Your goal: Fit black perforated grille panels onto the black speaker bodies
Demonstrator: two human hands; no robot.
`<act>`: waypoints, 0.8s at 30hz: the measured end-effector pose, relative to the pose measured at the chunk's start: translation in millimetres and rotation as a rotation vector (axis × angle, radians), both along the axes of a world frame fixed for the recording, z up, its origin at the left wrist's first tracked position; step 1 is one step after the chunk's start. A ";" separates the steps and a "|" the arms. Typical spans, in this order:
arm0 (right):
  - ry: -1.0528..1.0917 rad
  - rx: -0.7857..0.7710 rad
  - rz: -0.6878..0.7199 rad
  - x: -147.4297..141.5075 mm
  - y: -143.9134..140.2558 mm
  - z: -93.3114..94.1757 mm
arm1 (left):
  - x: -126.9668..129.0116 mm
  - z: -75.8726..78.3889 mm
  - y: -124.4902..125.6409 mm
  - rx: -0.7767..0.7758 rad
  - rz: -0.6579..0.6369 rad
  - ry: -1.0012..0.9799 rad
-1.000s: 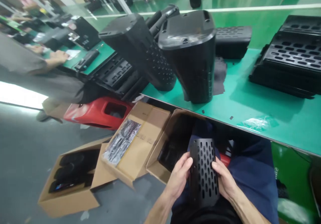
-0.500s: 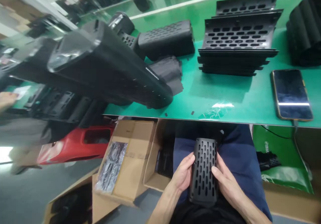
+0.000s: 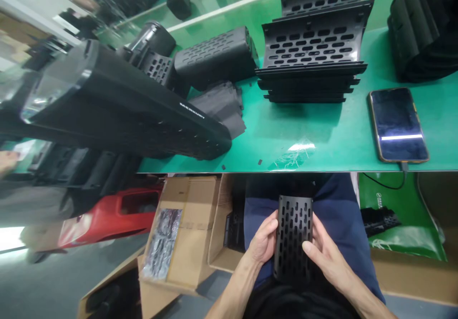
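Note:
Over my lap, below the table edge, I hold a black slotted plastic cover [image 3: 294, 238] with both hands. My left hand [image 3: 264, 240] grips its left side, thumb along the edge. On the other side my right hand [image 3: 324, 250] closes round the right edge, its thumb resting on the slotted face. The cover's underside and the fingers behind it are hidden. A stack of similar slotted covers [image 3: 311, 52] sits on the green table [image 3: 286, 123] ahead. Left of that stack lies a slotted black housing [image 3: 214, 56], with thin dark grey sheets [image 3: 223, 107] in front of it.
A tall black "MERKURY" housing [image 3: 125, 104] leans across the left. On the right are a phone [image 3: 398, 126] on a cable and more black parts [image 3: 424, 33]. Cardboard boxes [image 3: 196, 242], a red stool [image 3: 114, 214] and a green bag [image 3: 400, 219] are below. Another person's hand [image 3: 9, 161] shows far left.
The view has shifted, so the things on the table appear farther left. The cover is tilted a little differently, with both hands still on it.

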State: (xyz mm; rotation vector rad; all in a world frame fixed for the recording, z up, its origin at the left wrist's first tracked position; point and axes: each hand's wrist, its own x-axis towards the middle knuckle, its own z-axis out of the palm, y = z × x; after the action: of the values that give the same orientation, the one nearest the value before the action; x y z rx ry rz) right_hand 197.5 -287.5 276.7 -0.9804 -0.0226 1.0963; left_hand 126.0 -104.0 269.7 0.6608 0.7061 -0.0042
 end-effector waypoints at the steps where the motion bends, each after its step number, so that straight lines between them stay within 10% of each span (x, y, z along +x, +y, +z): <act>1: -0.001 0.000 0.002 0.8 0.5 -0.2 | 0.1 0.4 0.7 -0.001 -0.001 -0.002; 24: 0.260 -0.016 -0.079 -4.0 11.6 -16.1 | -6.1 -12.2 -3.4 -0.218 0.056 0.193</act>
State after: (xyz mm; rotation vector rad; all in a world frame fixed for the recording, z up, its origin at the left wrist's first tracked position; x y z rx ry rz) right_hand 193.6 -275.9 260.6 -0.8394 0.2351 1.1447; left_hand 119.9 -107.4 257.6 0.4347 0.8957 -0.0934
